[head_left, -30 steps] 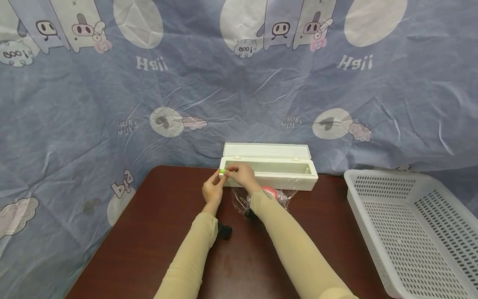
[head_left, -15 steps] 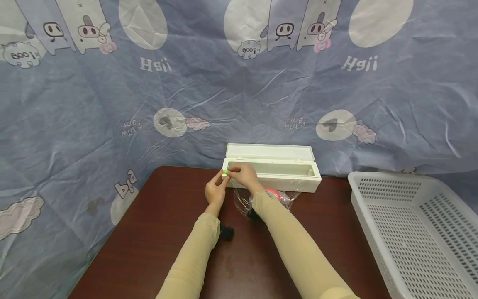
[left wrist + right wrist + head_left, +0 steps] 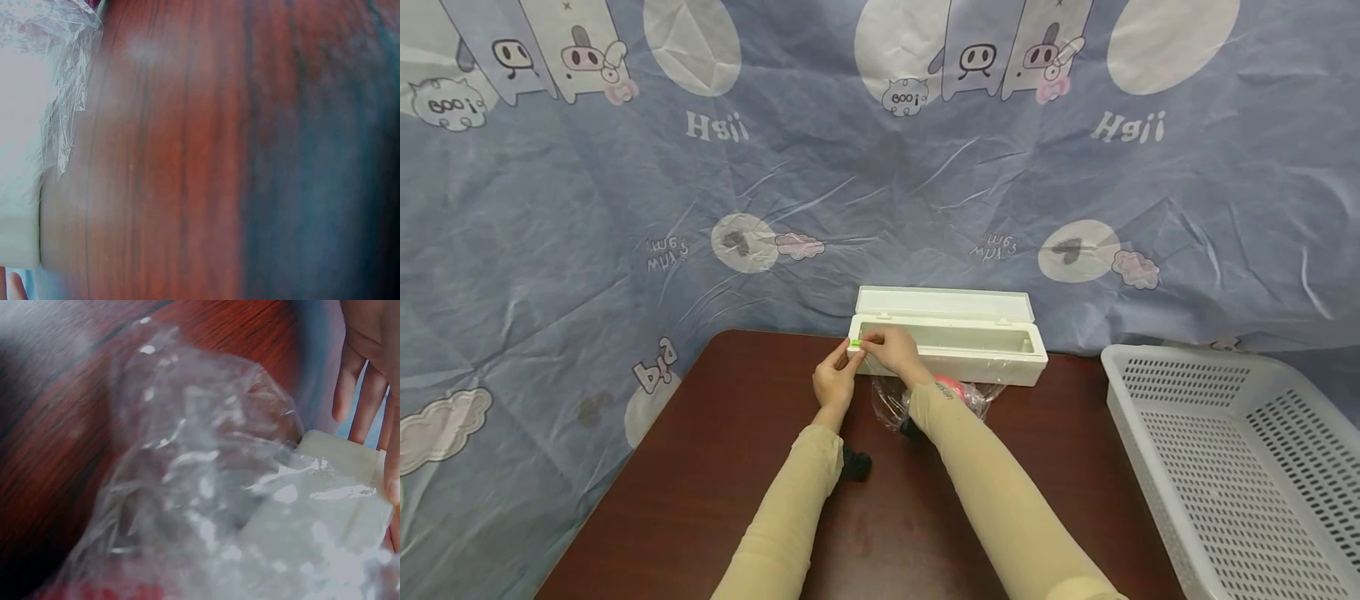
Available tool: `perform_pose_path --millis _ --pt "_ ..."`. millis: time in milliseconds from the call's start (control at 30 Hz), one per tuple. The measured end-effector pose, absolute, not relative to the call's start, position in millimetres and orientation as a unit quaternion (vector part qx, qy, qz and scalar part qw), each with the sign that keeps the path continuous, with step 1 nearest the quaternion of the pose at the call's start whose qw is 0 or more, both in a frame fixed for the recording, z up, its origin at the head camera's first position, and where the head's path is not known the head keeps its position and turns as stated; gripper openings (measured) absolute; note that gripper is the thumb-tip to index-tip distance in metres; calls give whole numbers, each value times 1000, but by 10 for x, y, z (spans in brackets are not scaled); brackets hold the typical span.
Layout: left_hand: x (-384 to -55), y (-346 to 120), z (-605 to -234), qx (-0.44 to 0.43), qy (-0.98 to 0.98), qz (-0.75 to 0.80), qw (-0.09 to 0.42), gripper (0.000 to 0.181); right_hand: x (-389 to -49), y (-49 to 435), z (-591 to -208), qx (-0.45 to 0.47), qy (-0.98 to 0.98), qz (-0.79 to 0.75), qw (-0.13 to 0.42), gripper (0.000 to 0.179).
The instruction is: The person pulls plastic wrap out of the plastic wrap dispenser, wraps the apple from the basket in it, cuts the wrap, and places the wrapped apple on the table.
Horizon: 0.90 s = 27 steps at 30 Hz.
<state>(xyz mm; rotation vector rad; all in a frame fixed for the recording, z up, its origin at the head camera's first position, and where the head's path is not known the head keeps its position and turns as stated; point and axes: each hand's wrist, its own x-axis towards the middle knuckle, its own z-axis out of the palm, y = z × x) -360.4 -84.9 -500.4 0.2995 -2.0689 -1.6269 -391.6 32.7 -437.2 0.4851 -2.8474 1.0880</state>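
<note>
Both hands meet at the front left corner of a long white cling film dispenser (image 3: 977, 368), its lid (image 3: 947, 303) raised. A small bright green slider (image 3: 855, 342) shows at that corner. My left hand (image 3: 833, 385) pinches it from the left, and my right hand (image 3: 892, 348) from the right with thumb and forefinger. Clear film (image 3: 889, 407) hangs crumpled over the front, also filling the right wrist view as bunched film (image 3: 200, 462). A red-pink thing (image 3: 952, 386) lies under the film, partly hidden by the right sleeve. In the left wrist view, fingertips (image 3: 15, 287) show beside the dispenser's end.
A large light grey perforated basket (image 3: 1150, 467) stands on the right of the dark red-brown wooden table (image 3: 737, 467). A black object (image 3: 855, 465) lies beside the left forearm, another black thing (image 3: 910, 428) at the film's edge. A printed blue curtain (image 3: 880, 200) hangs behind.
The head view has shifted slightly, so the scene sits a little further right. Both hands stay together at the green slider, with hardly any movement against the dispenser.
</note>
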Motion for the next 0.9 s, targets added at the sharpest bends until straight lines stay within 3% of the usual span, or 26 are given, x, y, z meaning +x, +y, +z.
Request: perform_pose_path --millis 900 --pt "-3604 -866 -5017 99 -747 -608 250 46 -3950 397 -4427 183 -929 321 38 23"
